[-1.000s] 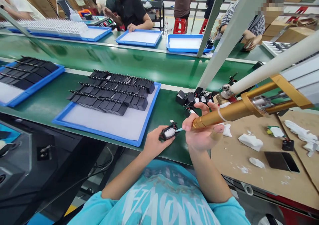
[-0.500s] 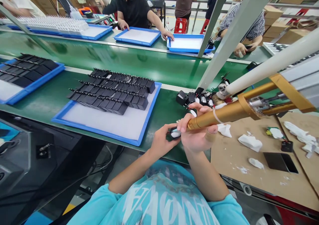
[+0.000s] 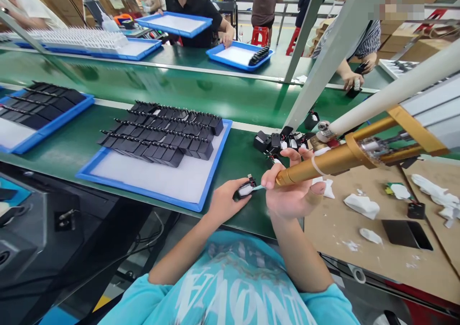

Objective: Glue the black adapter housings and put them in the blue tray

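Observation:
My left hand (image 3: 228,201) grips a small black plug-like housing (image 3: 246,189) by its sides, low over the green bench. White material fills its open face, and a short pale metal piece sticks up at its far end. My right hand (image 3: 292,193) is wrapped round the front of a gold-coloured dispensing gun (image 3: 316,167), its fingers partly hidden by the barrel. From the barrel, a thin pale-green nozzle (image 3: 259,187) reaches to the housing's white filling. Beyond my right hand lies a heap of black housings (image 3: 276,142) with wires.
A blue tray (image 3: 143,193) with rows of black housings stands left of my hands; another blue tray (image 3: 53,123) lies farther left. Brown board (image 3: 334,234) with white scraps is at right. A slanted metal post (image 3: 323,66) rises ahead. Co-workers handle trays across the line.
My right hand and the gun have drawn slightly right, and my left hand slightly left with the housing, showing the nozzle between them. Across the line a co-worker has lifted a tray.

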Motion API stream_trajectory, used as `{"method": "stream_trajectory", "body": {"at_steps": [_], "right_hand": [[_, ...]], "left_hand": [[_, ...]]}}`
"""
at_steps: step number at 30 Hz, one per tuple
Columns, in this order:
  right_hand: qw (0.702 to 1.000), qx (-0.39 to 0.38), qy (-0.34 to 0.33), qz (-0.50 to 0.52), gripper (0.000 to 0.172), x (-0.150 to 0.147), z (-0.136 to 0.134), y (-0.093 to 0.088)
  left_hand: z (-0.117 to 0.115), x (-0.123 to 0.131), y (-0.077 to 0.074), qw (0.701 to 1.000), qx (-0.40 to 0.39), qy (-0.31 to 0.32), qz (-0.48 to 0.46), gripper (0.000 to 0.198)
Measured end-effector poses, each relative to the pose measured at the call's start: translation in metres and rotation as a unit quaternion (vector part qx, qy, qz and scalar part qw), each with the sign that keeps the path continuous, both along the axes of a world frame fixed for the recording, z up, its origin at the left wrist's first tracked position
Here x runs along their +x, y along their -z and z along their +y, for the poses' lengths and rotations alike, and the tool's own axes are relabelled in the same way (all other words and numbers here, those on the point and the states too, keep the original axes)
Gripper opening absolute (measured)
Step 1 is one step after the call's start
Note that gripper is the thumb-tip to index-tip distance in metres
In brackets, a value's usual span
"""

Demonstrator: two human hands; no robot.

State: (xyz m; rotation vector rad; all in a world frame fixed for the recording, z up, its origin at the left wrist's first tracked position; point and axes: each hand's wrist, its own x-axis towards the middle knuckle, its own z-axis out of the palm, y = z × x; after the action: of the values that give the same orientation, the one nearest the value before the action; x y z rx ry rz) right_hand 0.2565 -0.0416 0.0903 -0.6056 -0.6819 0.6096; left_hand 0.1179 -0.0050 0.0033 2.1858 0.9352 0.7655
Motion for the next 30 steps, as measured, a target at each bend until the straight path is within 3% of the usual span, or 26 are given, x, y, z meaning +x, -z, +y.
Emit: {"method": "stream_trajectory", "body": {"at_steps": [6, 10, 16, 21, 30], "right_hand": [[0.999, -0.022, 0.023, -0.008, 0.045, 0.015, -0.007, 0.004], [1.0, -0.008, 0.03, -0.004, 0.042, 0.021, -0.009, 0.006], [1.0, 0.015, 0.007, -0.004, 0.038, 0.026, -0.011, 0.01], [1.0, 0.002, 0.018, -0.006, 0.035, 0.029, -0.011, 0.012], [1.0, 0.016, 0.005, 0.009, 0.032, 0.031, -0.012, 0.014]], "left_hand": [[0.016, -0.003, -0.011, 0.997, -0.071, 0.017, -0.017, 0.051], [0.021, 0.007, -0.017, 0.993, -0.099, 0.053, -0.038, 0.037], [0.016, 0.007, -0.01, 0.997, 0.05, 0.052, -0.015, 0.027], [0.013, 0.01, -0.008, 0.993, 0.084, 0.078, -0.009, 0.022], [0.016, 0.015, -0.012, 0.954, 0.178, 0.126, 0.207, 0.025]]}}
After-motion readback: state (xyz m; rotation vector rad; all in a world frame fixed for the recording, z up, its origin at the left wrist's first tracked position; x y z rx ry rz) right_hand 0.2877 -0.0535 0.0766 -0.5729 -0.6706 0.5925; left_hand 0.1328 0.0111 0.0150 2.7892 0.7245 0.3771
